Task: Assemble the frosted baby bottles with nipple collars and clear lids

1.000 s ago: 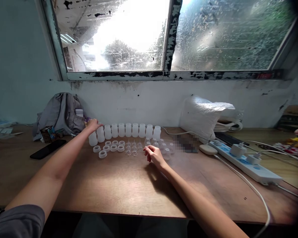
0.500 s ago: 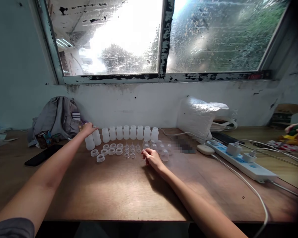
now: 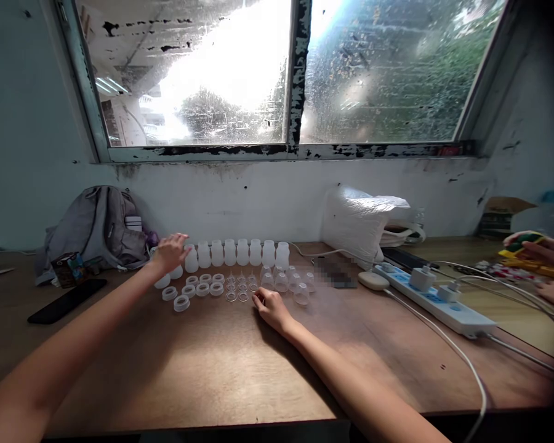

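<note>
Several frosted white baby bottles stand in a row along the back of the table. My left hand is over the left end of that row, fingers stretched out and apart, partly hiding the bottles there. In front lie several white screw rings and, to their right, several clear bottle nipples. Clear domed caps stand farther right. Beside the nipples and caps, my right hand rests low on the table with its fingers curled together; whatever they may hold is hidden.
At left are a grey backpack, a drink carton and a black phone. A white plastic bag, a round white device and a power strip with cables stand right. Another person's hand shows at far right.
My left hand has moved right along the bottle row, its fingers now stretched out. My right hand stays near the nipples. The camera view has shifted slightly.
</note>
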Available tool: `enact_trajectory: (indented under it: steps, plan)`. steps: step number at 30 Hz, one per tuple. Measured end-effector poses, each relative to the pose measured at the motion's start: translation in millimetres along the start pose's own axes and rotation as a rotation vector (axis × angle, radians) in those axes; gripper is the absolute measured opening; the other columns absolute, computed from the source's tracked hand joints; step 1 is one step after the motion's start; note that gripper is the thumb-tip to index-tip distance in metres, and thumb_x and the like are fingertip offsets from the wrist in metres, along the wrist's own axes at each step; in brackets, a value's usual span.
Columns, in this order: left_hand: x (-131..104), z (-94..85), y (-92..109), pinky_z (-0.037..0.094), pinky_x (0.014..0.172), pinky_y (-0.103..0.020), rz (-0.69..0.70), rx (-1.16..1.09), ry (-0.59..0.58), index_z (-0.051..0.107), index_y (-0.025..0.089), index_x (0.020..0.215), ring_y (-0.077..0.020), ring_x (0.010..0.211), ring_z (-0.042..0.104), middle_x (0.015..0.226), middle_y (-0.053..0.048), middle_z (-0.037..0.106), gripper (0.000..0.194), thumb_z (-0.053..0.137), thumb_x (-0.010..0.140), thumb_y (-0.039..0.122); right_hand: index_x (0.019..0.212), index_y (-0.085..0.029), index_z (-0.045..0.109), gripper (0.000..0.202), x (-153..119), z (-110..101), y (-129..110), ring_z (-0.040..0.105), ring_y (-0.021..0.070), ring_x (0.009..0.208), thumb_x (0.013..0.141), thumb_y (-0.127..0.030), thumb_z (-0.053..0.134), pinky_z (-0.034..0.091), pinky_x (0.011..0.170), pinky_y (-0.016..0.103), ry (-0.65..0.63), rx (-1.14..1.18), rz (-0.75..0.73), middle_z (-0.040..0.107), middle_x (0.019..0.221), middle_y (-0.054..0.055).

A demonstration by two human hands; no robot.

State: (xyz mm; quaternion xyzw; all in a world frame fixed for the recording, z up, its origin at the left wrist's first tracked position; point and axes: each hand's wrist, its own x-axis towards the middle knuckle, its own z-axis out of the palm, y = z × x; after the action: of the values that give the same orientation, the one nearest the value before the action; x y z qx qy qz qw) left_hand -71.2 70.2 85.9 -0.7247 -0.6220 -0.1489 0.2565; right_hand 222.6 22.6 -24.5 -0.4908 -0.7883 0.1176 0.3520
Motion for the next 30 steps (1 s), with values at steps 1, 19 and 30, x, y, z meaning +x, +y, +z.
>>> enact_trajectory:
  steps: [1,19,30]
  plan:
    - [-7,-0.9,9,0.034,0.085,-0.035,0.098,-0.016,-0.022,0.045,0.018,0.114,-0.0265,0.105,0.045,0.114,-0.012,0.051,0.036,0.037,0.082,0.033,0.077,-0.018,0.057,0.02,0,2,-2,0.054,0.0151,0.066,0.081,-0.027,0.04,0.034,0.056,0.023,-0.017,-0.071,-0.02,0.062,0.076,0.006]
    - [-103,23.1,30,0.044,0.069,-0.033,0.219,-0.032,-0.203,0.056,0.017,0.082,-0.0228,0.083,0.054,0.091,-0.01,0.055,0.027,0.037,0.082,0.036,0.107,-0.022,0.057,0.03,4,11,-9,0.045,0.0233,0.106,0.081,-0.032,0.045,0.033,0.089,0.039,-0.154,-0.203,-0.248,0.053,0.112,0.01]
    - [-81,-16.5,93,0.042,0.062,-0.026,0.211,-0.49,0.103,0.047,0.02,0.083,-0.0147,0.072,0.054,0.082,-0.003,0.054,0.019,0.036,0.084,0.036,0.112,-0.03,0.055,0.039,-13,-8,-23,0.042,0.0245,0.111,0.076,-0.044,0.049,0.029,0.093,0.04,-0.368,-0.045,-0.486,0.05,0.121,0.004]
